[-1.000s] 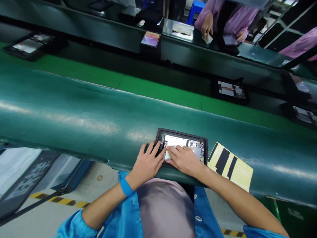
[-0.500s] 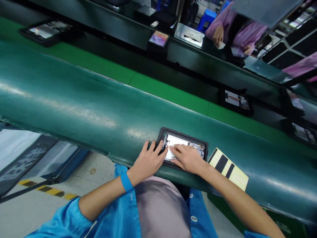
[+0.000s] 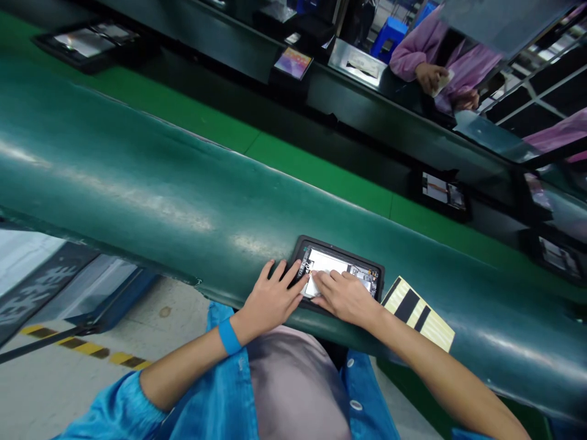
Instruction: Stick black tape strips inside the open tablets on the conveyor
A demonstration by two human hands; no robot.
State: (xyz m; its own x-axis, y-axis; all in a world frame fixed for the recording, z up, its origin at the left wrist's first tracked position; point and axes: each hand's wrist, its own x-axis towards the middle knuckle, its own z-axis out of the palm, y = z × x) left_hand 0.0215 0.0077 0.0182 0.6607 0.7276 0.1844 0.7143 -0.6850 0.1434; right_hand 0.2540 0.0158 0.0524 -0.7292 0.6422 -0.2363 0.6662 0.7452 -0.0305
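Note:
In front of me an opened tablet (image 3: 328,260) lies in a black tray (image 3: 337,244) on the green bench, its silvery-white inner panel and circuit parts showing. My left hand (image 3: 270,297) rests with fingers spread over the tablet's left end, fingertips on the edge of the device. Over the white panel, my right hand (image 3: 343,296) is curled, its fingertips pressed together and down on the surface near the left end. Whatever may be under those fingertips is too small and covered to make out. Beside my right forearm lies a yellow sheet with black strips (image 3: 419,315).
Beyond the bench (image 3: 183,189) runs a green conveyor belt (image 3: 321,174) with black trays holding opened tablets, one tray (image 3: 87,43) at far left and another (image 3: 443,192) at right. Across the line, a person in pink sleeves (image 3: 413,52) handles a small pale piece.
My right fingertips have shifted slightly on the white panel; my left hand stays at the tablet's end. Across the line, the other person's hand has lifted a pale piece.

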